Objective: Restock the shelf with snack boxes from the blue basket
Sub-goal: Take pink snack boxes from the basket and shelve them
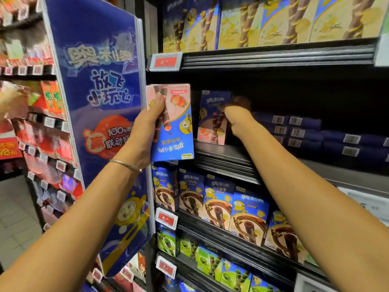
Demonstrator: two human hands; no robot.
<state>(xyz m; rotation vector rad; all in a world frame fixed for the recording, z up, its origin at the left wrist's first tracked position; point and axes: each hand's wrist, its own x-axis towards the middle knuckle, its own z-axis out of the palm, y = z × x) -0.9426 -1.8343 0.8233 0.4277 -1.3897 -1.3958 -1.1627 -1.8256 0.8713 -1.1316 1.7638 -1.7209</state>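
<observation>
1. Your left wrist carries a thin metal bracelet (126, 165); both forearms are raised toward the shelving.
2. Your left hand (147, 131) grips a pink-and-blue snack box (171, 123). The thumb lies across the printed front and the palm backs the left edge. The box is upright but inverted: its lettering reads upside down and the pink end points up.
3. This box is held in the air just in front of the left end of the middle shelf (221, 157). It is close beside the blue display panel (99, 102) and is not resting on any surface.
4. Below the held box, a row of chocolate boxes (216, 205) stands along the next shelf down.
5. Your right hand (233, 114) reaches into the middle shelf. Its fingers are at the upper right edge of an upright snack box (212, 116). The fingers are blurred and in shadow, so you cannot tell whether they clasp the box or only touch it.
6. The upright snack box stands on the middle shelf near its left end, set back from the front edge, front face toward you.
7. Deeper and to the right on the same shelf, flat dark-blue boxes (305, 131) lie stacked with barcodes facing out.
8. Above, a red price tag (166, 62) hangs on the upper shelf edge, with yellow boxes (273, 22) lined up above it.
</observation>
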